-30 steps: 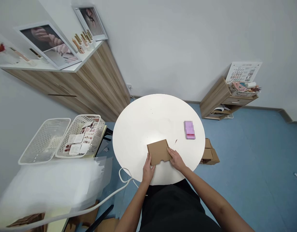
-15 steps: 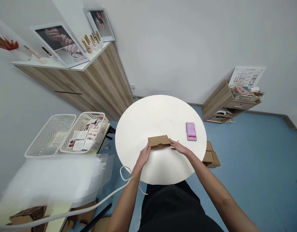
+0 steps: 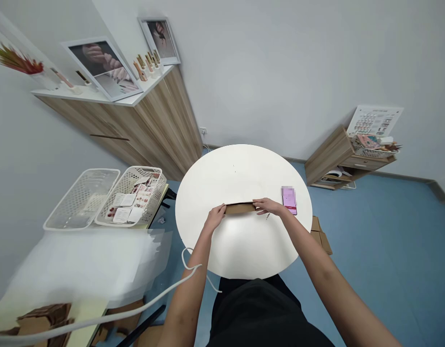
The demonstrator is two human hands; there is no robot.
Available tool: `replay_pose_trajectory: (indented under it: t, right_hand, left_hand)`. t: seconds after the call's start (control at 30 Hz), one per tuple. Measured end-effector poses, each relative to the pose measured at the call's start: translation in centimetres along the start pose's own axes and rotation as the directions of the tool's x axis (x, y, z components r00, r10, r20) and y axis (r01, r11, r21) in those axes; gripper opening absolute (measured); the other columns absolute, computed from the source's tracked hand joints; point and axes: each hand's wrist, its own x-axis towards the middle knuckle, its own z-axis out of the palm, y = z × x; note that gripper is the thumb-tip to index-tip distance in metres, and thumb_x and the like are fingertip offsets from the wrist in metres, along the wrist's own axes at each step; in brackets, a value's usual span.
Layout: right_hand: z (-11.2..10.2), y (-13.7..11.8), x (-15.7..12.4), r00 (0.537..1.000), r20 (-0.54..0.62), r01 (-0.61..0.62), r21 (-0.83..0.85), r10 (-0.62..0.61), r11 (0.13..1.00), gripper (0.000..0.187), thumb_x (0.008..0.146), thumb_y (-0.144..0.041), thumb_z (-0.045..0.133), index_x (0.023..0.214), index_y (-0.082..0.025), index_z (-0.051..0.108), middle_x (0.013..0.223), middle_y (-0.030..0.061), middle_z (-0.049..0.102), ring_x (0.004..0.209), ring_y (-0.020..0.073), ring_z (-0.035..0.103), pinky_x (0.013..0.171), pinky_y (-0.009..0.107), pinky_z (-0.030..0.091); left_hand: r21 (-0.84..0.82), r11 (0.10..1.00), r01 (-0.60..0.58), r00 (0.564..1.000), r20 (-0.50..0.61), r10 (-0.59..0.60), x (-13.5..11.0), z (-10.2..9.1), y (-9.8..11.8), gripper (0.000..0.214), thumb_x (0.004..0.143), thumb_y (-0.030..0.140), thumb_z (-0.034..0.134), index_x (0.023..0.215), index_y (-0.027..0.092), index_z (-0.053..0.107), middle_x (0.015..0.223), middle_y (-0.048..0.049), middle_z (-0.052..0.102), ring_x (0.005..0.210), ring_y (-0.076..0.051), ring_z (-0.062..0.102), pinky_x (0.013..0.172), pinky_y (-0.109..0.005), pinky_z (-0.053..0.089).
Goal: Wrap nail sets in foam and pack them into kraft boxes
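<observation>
A flat brown cardboard box (image 3: 240,208) is held between my two hands over the white round table (image 3: 233,178). Its narrow side faces me, and a dark gap runs along its upper edge. My left hand (image 3: 215,218) is closed on the box's left end, with the thumb toward me. At the other end, my right hand (image 3: 268,206) grips the right corner, its fingers at the upper edge. Whether the box touches the tabletop is hard to tell. A small thin dark item (image 3: 268,216) lies just below my right hand.
A phone (image 3: 289,200) with a blurred pink-purple screen lies at the table's right. Folded cardboard boxes (image 3: 320,236) stand on the floor beyond it. Left are white plastic baskets (image 3: 150,200), one holding printed cards. A white cable (image 3: 164,294) crosses in front of my left forearm.
The box has tipped so that its broad top no longer shows; its narrow side and a dark gap face me. My right hand has shifted up along its corner. The view has moved slightly.
</observation>
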Motion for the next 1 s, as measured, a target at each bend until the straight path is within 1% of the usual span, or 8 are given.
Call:
replay_pose_trajectory:
  t: [0.3,0.43,0.53,0.67,0.73,0.8,0.9,1.0]
  right_hand:
    - [-0.3,-1.3,0.6,0.998,0.017,-0.055,-0.043,0.056,0.998,0.043,0.078,-0.037,0.075,0.115,-0.017,0.07,0.13,0.0103,0.061,0.096,0.0186,0.068,0.08,0.028,0.063]
    - [-0.7,-1.0,1.3,0.999,-0.006,-0.039,-0.058,0.039,0.998,0.053,0.073,-0.032,0.079,0.123,-0.017,0.066,0.119,0.0089,0.067,0.091,0.0164,0.069,0.084,0.03,0.062]
    - [-0.3,-0.6,1.8,0.999,-0.047,0.016,-0.096,-0.021,0.995,0.059,0.071,-0.025,0.078,0.127,-0.018,0.063,0.107,0.0072,0.071,0.089,0.0174,0.069,0.089,0.037,0.06]
    - [1.5,0.4,1.8,0.985,-0.117,0.108,-0.136,-0.124,0.985,0.07,0.068,-0.027,0.079,0.135,-0.022,0.057,0.124,0.0093,0.065,0.104,0.0234,0.064,0.085,0.041,0.06]
    - [2.9,1.2,1.4,0.974,-0.156,0.137,-0.152,-0.161,0.979,0.071,0.072,-0.036,0.076,0.138,-0.026,0.053,0.131,0.0085,0.06,0.11,0.0242,0.06,0.085,0.04,0.059]
    - [4.1,2.0,1.0,0.955,-0.228,0.145,-0.208,-0.192,0.967,0.068,0.078,-0.045,0.069,0.142,-0.03,0.048,0.128,0.0051,0.063,0.108,0.0228,0.061,0.089,0.041,0.056]
    - [5.4,3.0,0.6,0.917,-0.314,0.148,-0.3,-0.245,0.942,0.063,0.085,-0.048,0.059,0.144,-0.037,0.042,0.124,0.0003,0.065,0.105,0.0228,0.063,0.095,0.045,0.051]
    - [6.0,3.6,0.3,0.894,-0.35,0.166,-0.321,-0.28,0.932,0.059,0.084,-0.044,0.061,0.141,-0.038,0.047,0.128,0.0007,0.063,0.108,0.0254,0.064,0.097,0.043,0.048]
  left_hand:
    - [-0.086,0.996,0.035,0.999,0.033,-0.033,1.9,-1.0,-0.1,0.052,0.076,0.049,0.071,0.115,0.015,0.07,0.108,-0.0046,0.073,0.1,-0.022,0.067,0.094,-0.035,0.055]
    - [-0.119,0.993,0.017,0.998,0.055,-0.011,2.1,-1.3,-0.2,0.053,0.074,0.044,0.075,0.117,0.013,0.069,0.119,-0.0086,0.069,0.103,-0.023,0.067,0.095,-0.035,0.055]
    - [-0.055,0.997,-0.052,0.997,0.055,0.055,1.7,-1.5,-0.3,0.05,0.075,0.038,0.074,0.119,0.016,0.067,0.129,-0.01,0.064,0.105,-0.025,0.067,0.094,-0.037,0.055]
    - [0.16,0.967,-0.198,0.98,0.0,0.2,0.0,-1.1,-0.9,0.053,0.081,0.033,0.065,0.132,0.023,0.058,0.131,-0.007,0.063,0.11,-0.026,0.066,0.097,-0.04,0.053]
    - [0.226,0.932,-0.285,0.954,-0.026,0.298,-1.0,-0.6,-1.4,0.057,0.084,0.034,0.062,0.139,0.026,0.05,0.137,-0.0046,0.059,0.12,-0.025,0.06,0.101,-0.04,0.05]
    - [0.254,0.904,-0.343,0.928,-0.053,0.368,-1.8,0.1,-2.1,0.057,0.086,0.036,0.059,0.142,0.027,0.047,0.145,-0.0032,0.051,0.13,-0.024,0.051,0.106,-0.04,0.046]
    - [0.26,0.899,-0.353,0.917,-0.096,0.388,-2.4,1.1,-3.1,0.054,0.09,0.04,0.055,0.142,0.027,0.047,0.151,-0.0023,0.043,0.139,-0.024,0.041,0.11,-0.042,0.042]
    - [0.259,0.904,-0.34,0.917,-0.124,0.38,-2.5,1.6,-3.9,0.052,0.092,0.042,0.051,0.142,0.028,0.046,0.152,-0.001,0.041,0.14,-0.024,0.039,0.114,-0.044,0.038]
